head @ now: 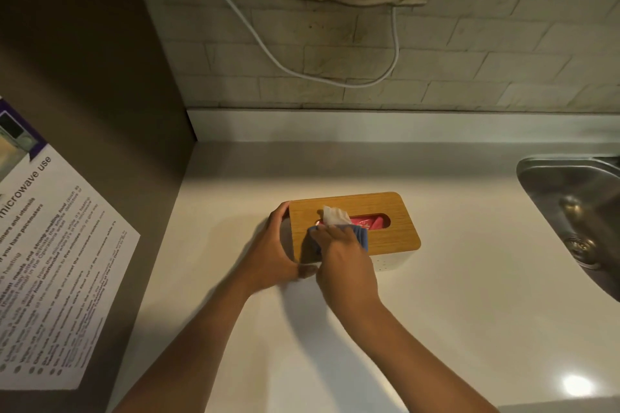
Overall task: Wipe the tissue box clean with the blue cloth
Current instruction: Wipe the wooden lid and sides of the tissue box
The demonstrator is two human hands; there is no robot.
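The tissue box (396,211) lies on the white counter, with a wooden lid, a white body and a white tissue (335,215) sticking up from its oval slot. My left hand (275,251) grips the box's left end, fingers over the far corner and thumb on the near side. My right hand (342,261) presses the folded blue cloth (360,235) onto the lid's near left part, just in front of the slot. Most of the cloth is hidden under my fingers.
A steel sink (577,211) is set into the counter (469,295) at the right. A dark cabinet side (100,77) with a microwave-use notice (60,261) stands at the left. A white cable (335,77) hangs on the tiled wall behind.
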